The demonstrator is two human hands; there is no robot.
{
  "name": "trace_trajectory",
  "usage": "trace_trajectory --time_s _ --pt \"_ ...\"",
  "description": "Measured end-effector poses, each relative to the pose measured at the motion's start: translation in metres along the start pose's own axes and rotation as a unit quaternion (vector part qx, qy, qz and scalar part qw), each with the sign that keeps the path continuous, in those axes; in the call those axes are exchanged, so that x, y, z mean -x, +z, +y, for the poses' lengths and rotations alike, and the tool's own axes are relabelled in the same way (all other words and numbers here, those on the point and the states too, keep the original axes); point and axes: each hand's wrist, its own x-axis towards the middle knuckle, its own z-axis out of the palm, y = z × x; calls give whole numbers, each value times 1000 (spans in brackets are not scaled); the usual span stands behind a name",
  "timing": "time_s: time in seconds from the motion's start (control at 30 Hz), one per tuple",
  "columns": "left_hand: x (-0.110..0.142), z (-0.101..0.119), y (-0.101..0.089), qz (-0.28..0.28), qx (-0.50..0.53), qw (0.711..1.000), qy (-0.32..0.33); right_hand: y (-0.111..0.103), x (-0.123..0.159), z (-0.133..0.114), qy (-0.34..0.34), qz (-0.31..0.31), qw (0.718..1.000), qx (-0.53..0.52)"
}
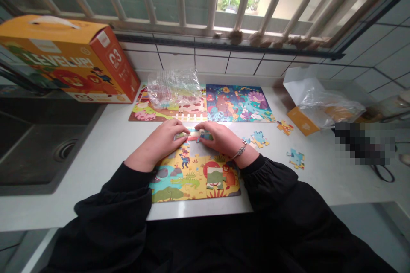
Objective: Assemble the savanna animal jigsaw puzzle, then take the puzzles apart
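A partly assembled animal jigsaw puzzle (188, 183) lies on the counter in front of me, with a bare grey patch (201, 150) in its upper middle. At its far edge, my left hand (166, 140) has its fingers curled onto a puzzle piece. Facing it, my right hand (221, 137) pinches another puzzle piece (206, 135) between thumb and fingers. Joined pieces with a pale red stripe show between the two hands. One loose green-and-white puzzle piece (215, 178) rests on top of the puzzle beside the lion. My fingers partly hide the far edge.
Behind are a farm puzzle (188, 113) under clear plastic wrap (174, 87) and a dark forest puzzle (240, 104). Loose pieces (296, 158) lie to the right, near an opened box (304, 121). At left stand an orange puzzle box (67, 59) and a sink (41, 149).
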Motion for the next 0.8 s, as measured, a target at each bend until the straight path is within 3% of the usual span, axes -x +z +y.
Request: trace_trajectory --time_s 0.43,0.8 --pt "-4 3 5 1 -22 1000 -6 1 1 1 2 -1 1000 6" --pt "0 -3 2 -17 -28 999 -13 -3 1 -1 -59 -13 998 18"
